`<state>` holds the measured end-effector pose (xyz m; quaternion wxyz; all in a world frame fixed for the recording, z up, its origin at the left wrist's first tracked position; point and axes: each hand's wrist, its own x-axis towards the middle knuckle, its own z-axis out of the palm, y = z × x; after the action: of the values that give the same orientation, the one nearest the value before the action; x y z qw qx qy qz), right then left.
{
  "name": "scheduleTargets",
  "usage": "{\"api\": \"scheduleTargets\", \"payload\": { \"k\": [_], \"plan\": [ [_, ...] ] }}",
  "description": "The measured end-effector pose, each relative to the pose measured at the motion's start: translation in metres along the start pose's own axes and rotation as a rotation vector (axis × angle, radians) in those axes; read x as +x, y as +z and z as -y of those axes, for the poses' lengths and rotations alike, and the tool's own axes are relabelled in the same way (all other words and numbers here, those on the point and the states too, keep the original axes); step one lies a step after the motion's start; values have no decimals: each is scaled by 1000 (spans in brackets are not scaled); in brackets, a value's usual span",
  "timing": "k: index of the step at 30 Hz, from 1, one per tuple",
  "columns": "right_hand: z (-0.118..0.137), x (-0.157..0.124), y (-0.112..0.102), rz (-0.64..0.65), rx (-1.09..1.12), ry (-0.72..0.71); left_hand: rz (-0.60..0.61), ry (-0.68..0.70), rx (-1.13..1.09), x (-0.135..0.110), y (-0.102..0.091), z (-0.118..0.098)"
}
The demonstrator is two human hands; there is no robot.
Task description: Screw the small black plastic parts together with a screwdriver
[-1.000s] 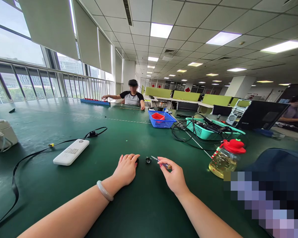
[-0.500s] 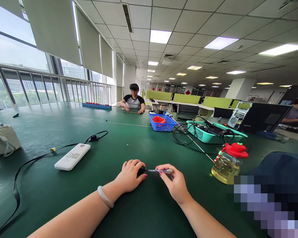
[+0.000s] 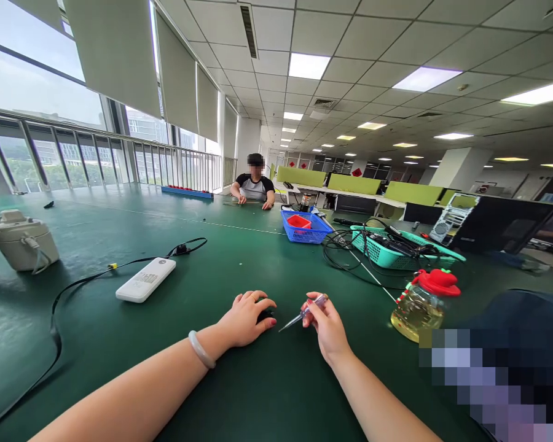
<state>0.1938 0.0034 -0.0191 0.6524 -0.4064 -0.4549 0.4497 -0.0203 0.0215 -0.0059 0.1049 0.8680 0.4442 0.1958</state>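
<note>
My left hand [image 3: 247, 318] rests on the green tabletop, fingers curled round a small black object [image 3: 265, 315]. Most of that object is covered by my palm and fingers, so its kind does not show. In my right hand [image 3: 325, 325] is a screwdriver [image 3: 303, 314] with a clear handle, pinched between thumb and fingers. Its thin metal shaft points down and to the left, the tip lying apart from the black object. A pale bangle circles my left wrist.
A white power bank [image 3: 146, 280] and a black strap [image 3: 87, 279] lie at left. At right stand a red-lidded glass jar [image 3: 419, 313], a teal basket [image 3: 373, 247] of cables and a blue basket [image 3: 304, 233]. A person [image 3: 254, 184] sits across the table [image 3: 203, 380].
The screwdriver has come away from the black object; its shaft has swung from level to slanting downward. My left hand still holds the object. The whole view has shifted slightly.
</note>
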Motion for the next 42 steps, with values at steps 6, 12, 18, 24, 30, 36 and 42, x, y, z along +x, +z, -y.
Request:
{"api": "scheduleTargets", "payload": {
  "k": [6, 12, 18, 24, 30, 36, 42],
  "plan": [
    [-3, 3, 2, -1, 64, 135, 38, 95, 28, -2, -2, -2],
    [-1, 3, 2, 26, 72, 176, 66, 160, 42, -5, -8, -10],
    [-2, 2, 2, 13, 92, 194, 103, 85, 82, -13, -9, -17],
    [-1, 3, 1, -13, 162, 241, 130, -42, 122, -34, -15, -22],
    [-1, 4, 1, 1, 177, 235, 136, -114, 129, -81, -44, 5],
    [-1, 5, 3, -1, 149, 222, 151, -315, 223, -134, -88, 74],
    [-2, 4, 4, 13, 131, 206, 7, -395, 434, -164, -115, 139]
  ]
}}
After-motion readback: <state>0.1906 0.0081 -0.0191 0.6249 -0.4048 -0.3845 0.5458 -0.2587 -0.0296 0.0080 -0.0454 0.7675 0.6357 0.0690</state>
